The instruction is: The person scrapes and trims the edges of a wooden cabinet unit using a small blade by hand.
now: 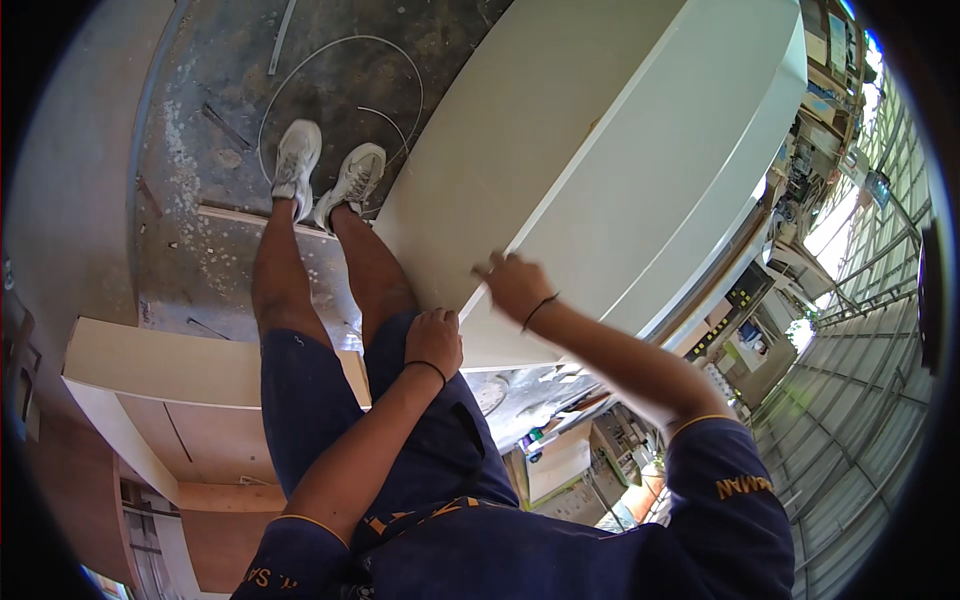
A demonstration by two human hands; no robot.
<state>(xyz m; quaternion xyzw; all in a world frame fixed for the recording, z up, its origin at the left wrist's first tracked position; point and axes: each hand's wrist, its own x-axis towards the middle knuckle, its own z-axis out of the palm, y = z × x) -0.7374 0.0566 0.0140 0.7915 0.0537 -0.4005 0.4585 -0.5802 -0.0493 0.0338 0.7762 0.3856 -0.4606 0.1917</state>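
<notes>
At the lower left, a pale wooden carcass (165, 362) lies beside my legs; above it, a thin white strip (350, 37) loops on the stained floor around my white shoes (298, 165). My left hand (434, 342), fingers loosely curled, is at the near corner of a large cream-and-white cabinet (640, 190), which stretches away to the upper right. My right hand (515, 285), blurred and half closed, is at its long edge; I cannot tell whether either hand grips anything.
</notes>
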